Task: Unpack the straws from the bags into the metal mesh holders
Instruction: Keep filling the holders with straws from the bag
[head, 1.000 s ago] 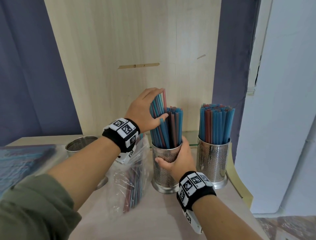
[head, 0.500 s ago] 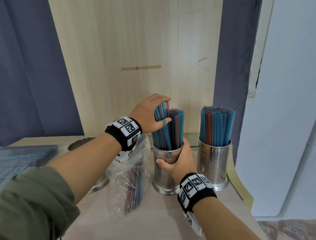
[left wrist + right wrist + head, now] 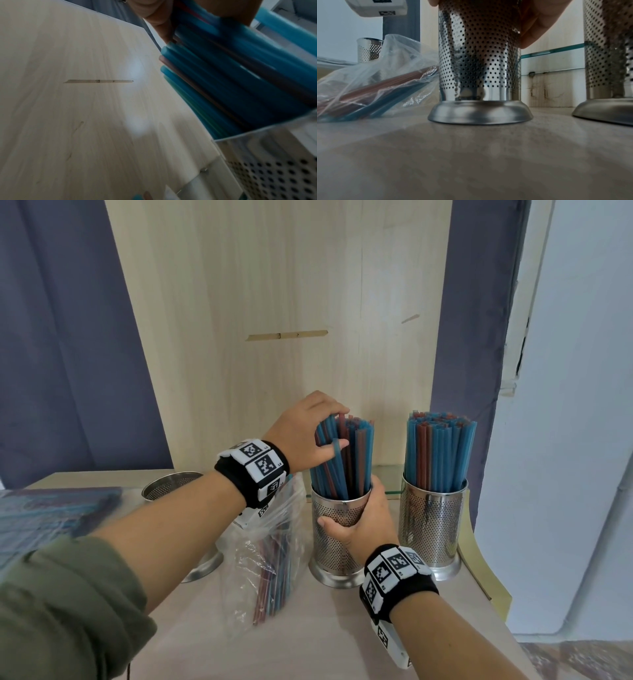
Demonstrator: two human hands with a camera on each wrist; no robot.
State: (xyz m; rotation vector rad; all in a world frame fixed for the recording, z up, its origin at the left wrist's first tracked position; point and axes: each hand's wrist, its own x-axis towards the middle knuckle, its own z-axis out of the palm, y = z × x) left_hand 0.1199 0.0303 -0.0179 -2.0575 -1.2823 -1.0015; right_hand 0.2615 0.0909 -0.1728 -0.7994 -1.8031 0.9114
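Note:
Blue and red straws [image 3: 346, 460] stand in the middle metal mesh holder [image 3: 334, 546], slightly fanned to the left. My left hand [image 3: 305, 433] curls over their tops, thumb across a blue straw; the left wrist view shows the same straws [image 3: 231, 81] above the holder's rim [image 3: 274, 169]. Lower down, my right hand [image 3: 359, 518] grips this holder round its upper wall, and its palm [image 3: 537, 20] lies against the holder [image 3: 479, 54] in the right wrist view. A clear plastic bag [image 3: 270, 563] with a few straws lies left of the holder.
A second holder [image 3: 431, 529] packed with straws stands at the right, close to the table's edge. An empty holder [image 3: 171, 491] stands at the left behind my forearm. Wrapped straw packs [image 3: 51, 515] lie far left. A wooden panel [image 3: 274, 302] rises behind.
My left hand has come down with the bunch of straws, which now sit lower in the middle holder and level with the others. The right hand has kept its grip on the holder.

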